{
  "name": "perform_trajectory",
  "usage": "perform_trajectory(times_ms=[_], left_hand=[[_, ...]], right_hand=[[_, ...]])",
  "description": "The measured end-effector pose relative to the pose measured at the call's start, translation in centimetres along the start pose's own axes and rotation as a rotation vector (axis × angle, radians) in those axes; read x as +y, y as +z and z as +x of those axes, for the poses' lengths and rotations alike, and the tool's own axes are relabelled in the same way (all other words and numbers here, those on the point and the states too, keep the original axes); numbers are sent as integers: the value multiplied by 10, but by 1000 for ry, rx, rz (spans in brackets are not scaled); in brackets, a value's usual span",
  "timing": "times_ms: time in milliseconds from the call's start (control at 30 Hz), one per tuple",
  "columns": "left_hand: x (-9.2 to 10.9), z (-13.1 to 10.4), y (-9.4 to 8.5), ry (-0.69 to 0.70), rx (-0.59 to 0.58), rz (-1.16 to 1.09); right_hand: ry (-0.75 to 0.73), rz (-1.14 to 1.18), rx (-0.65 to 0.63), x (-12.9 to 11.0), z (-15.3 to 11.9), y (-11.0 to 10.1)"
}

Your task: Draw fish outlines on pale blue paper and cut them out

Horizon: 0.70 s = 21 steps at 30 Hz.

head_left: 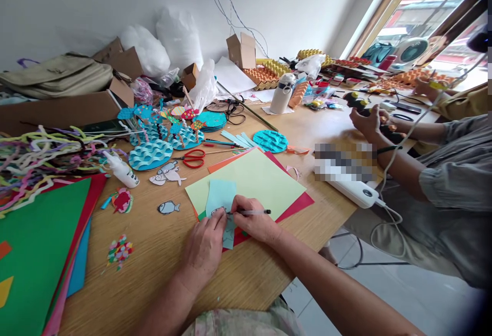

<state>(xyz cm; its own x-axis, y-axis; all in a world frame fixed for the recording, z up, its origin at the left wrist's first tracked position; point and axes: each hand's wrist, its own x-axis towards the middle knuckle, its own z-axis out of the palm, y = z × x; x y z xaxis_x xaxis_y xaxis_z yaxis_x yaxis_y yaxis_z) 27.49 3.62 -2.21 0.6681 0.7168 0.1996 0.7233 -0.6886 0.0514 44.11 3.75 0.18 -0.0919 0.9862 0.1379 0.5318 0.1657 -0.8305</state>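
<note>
My right hand is closed round a pen, its tip over a light blue paper strip. My left hand presses a small fish cutout onto that strip, fingers close together. Underneath lies a pale green sheet, stacked on red and orange paper. Left of my hands, a grey fish cutout rests on the wooden table, and more fish cutouts lie above it beside red-handled scissors.
A glue bottle, colored sheets and pipe cleaners occupy the left. Blue wavy discs stand behind. At right, a power strip lies near the edge, and another person's hands hold dark pieces.
</note>
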Motion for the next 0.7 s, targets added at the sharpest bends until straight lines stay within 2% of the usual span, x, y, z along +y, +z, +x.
perform_trajectory(times_ms=[700], left_hand=[[0, -1, 1, 17, 15, 18]], right_hand=[[-30, -65, 45, 2, -5, -4]])
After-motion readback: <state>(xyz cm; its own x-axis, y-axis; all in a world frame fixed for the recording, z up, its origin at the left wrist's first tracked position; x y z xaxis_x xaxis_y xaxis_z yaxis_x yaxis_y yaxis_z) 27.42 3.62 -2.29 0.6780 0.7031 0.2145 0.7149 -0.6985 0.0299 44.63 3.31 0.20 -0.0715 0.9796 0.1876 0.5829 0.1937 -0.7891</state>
